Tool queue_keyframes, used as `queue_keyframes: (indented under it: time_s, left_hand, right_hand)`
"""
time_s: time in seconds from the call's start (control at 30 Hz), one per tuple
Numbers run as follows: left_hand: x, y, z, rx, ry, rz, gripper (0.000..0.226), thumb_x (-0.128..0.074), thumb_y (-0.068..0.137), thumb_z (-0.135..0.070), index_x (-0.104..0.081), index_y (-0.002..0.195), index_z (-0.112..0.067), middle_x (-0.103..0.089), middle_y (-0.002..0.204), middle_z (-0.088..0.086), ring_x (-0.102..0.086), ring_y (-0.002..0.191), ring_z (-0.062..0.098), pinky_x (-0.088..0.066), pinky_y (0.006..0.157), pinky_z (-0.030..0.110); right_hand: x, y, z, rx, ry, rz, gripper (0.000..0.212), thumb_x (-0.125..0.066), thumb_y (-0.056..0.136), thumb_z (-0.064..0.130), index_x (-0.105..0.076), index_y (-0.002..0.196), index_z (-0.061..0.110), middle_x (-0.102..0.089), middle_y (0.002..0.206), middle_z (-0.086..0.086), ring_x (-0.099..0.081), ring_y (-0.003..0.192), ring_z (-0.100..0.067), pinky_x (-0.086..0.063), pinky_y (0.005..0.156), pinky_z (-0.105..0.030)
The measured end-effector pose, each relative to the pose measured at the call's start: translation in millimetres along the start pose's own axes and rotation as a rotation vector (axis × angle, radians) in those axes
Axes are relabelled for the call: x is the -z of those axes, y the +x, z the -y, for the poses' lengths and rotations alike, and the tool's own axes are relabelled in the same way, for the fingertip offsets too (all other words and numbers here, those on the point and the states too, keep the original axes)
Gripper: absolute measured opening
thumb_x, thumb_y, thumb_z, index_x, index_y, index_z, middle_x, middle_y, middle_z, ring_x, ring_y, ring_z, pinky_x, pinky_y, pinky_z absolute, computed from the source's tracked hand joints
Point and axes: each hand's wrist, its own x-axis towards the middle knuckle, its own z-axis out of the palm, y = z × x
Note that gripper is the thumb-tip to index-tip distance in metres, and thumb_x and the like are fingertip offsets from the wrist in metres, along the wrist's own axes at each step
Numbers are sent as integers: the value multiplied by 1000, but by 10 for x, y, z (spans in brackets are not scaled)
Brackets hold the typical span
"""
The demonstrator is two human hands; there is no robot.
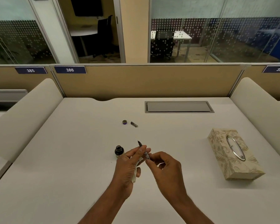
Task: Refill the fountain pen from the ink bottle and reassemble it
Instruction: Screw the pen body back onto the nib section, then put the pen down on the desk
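Observation:
My left hand (129, 165) grips the front section of the fountain pen (140, 144), nib pointing up and away, with a crumpled white tissue (135, 177) tucked under its fingers. My right hand (166, 168) pinches the rear end of the pen's converter (147, 156) between thumb and fingertips. The open ink bottle (119, 150) stands just left of my left hand. Farther back on the desk lie the bottle cap (124, 122) and a dark pen part with a metal clip (134, 124).
A patterned tissue box (233, 153) sits at the right on the white desk (71, 159). A grey cable hatch (179, 107) is set into the desk at the back. Padded dividers rise on both sides, a tan partition behind.

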Motion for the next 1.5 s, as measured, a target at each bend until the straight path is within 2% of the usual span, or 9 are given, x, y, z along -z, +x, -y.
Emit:
queue_keyframes:
  time_s: [0.2,0.43,0.47,0.57,0.63,0.77,0.93,1.27,1.5]
  left_hand:
    - [214,233,157,71,-84,-137,30,-71,90,-23,-72,118,-10,-80,108,5,-77,100,20,-27,54,30]
    - [468,356,329,102,-56,-165,30,-72,90,-26,-72,116,-13,-81,107,4,-78,95,17,-28,60,33]
    - [502,376,349,101,-53,-174,29,-72,89,-24,-73,115,-11,-80,107,5,-78,95,19,-28,59,33]
    - [579,426,411,99,-40,-193,25,-71,90,-21,-74,112,-10,-81,104,7,-79,93,22,-28,57,33]
    - [614,449,450,95,-40,-192,23,-68,92,-20,-74,111,-9,-81,103,8,-79,92,24,-26,55,32]
    - [684,473,508,104,-42,-188,23,-66,93,-18,-74,111,-8,-81,102,9,-79,91,25,-24,53,29]
    - [778,448,545,116,-65,-171,21,-65,92,-15,-74,110,-7,-80,102,12,-78,92,28,-28,37,23]
    - [866,414,551,104,-60,-162,22,-61,96,-14,-73,110,-4,-80,100,14,-79,89,30,-27,37,22]
    - [889,385,531,99,-75,-152,22,-61,95,-14,-74,111,-5,-80,102,14,-78,91,31,-29,35,21]
  right_hand:
    - [-291,217,-440,-78,-15,-68,8,-74,88,17,-70,84,24,-71,80,10,-65,75,-7,-52,64,-16]
    - [-761,476,-1071,-132,-161,-79,8,-70,90,13,-67,86,19,-67,82,8,-62,75,-6,-46,60,-11]
    - [-817,504,-1155,-140,-185,-76,8,-69,90,13,-66,86,19,-66,81,8,-61,74,-7,-47,61,-13]
    - [-954,581,-1376,-157,-257,-80,10,-67,89,12,-62,82,17,-64,79,5,-61,73,-16,-55,66,-35]
    - [-1011,623,-1463,-161,-294,-84,11,-65,89,11,-60,80,16,-62,78,4,-59,72,-19,-54,66,-39]
    - [-1086,690,-1586,-158,-357,-79,14,-62,89,9,-56,77,12,-59,77,1,-56,72,-22,-49,64,-36]
    - [-1142,753,-1672,-145,-462,-66,12,-60,92,10,-57,80,11,-61,82,-2,-57,76,-24,-48,64,-35]
    - [-1247,836,-1745,-119,-564,-50,5,-61,92,12,-60,89,9,-61,93,-7,-58,89,-28,-47,69,-37]
    - [-1190,812,-1741,-126,-580,-51,20,-66,90,21,-62,106,10,-61,104,-6,-57,99,-28,-51,75,-39]
